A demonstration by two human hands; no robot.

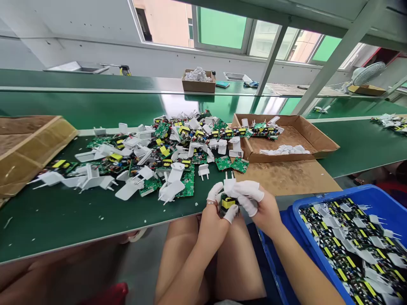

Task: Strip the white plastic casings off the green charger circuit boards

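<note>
Left hand around circuit board

Bare desk runs along the near left, leaving a low path for a hand. Farther in, a piled heap of circuit boards and white plugs blocks the middle, walled by a cardboard box at left and an open carton at right. Behind the heap lies an open green strip; slanting posts cut across far right. Near right, a blue bin's rim obstructs.
</note>
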